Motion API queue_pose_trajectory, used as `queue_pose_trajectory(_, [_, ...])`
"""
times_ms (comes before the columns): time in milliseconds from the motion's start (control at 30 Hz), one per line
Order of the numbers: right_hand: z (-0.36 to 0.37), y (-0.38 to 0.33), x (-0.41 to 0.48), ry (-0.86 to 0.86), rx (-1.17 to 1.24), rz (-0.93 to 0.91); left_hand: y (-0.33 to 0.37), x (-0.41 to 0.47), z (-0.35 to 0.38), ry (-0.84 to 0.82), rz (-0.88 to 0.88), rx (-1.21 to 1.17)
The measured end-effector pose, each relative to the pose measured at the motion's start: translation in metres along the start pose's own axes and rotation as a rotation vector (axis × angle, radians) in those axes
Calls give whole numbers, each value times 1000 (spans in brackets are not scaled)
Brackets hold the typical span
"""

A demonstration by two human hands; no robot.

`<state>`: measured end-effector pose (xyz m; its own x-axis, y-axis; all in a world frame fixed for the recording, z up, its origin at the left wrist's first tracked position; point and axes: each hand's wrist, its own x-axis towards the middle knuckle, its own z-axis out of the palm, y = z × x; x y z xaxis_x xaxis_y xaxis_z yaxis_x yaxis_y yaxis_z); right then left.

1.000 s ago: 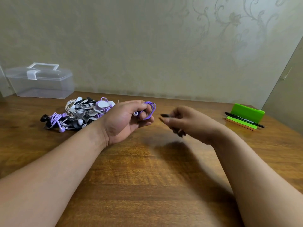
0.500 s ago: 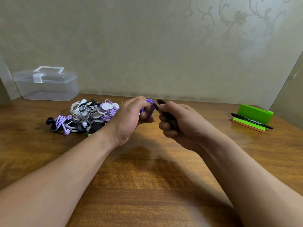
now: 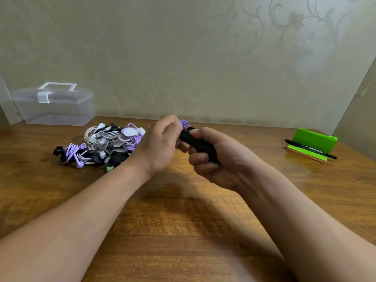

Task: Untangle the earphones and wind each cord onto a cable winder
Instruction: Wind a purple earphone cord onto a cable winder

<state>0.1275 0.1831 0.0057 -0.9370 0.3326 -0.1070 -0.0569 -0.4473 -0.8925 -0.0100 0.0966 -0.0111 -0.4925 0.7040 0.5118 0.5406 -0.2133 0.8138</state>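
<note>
Right hand (image 3: 215, 159) closed in; winder (image 3: 196, 143) beside left hand's (image 3: 160, 147) cord (image 3: 185, 124).

A purple cord (image 3: 185, 124) meets a black winder (image 3: 195, 142)
My left hand (image 3: 160, 145) grips the cord; my right hand (image 3: 215, 159) holds the winder, above the wooden table (image 3: 183, 231).

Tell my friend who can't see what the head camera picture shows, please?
Above a wooden table, the left hand grips a coiled purple earphone cord and the right hand grips a black cable winder right beside it. A pile of earphones lies to the left, with a clear box behind it.
</note>
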Motion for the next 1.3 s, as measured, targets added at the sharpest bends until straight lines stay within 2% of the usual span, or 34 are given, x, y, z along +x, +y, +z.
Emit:
queue_pose_trajectory(167, [3, 7, 5, 42, -36, -74, -2, 1, 1, 37, 29, 16])
queue_pose_trajectory(367, [4, 9, 6, 30, -288, -193, -8, 3, 1, 6, 77, 32])
queue_pose_trajectory(600, [7, 16, 8, 181, -310, -303, -6, 1, 7, 98, 83, 52])
queue_pose_trajectory(967, [8, 10, 3, 316, -446, -392, -5, -4, 14, 120, 87, 29])
queue_pose_trajectory(1200, [12, 3, -1, 214, -391, -396, -4, -7, 17, 106, 135, 28])
queue_pose_trajectory(1300, [10, 4, 2, 223, -332, -374, -2, -9, 18, 100, 162, 36])
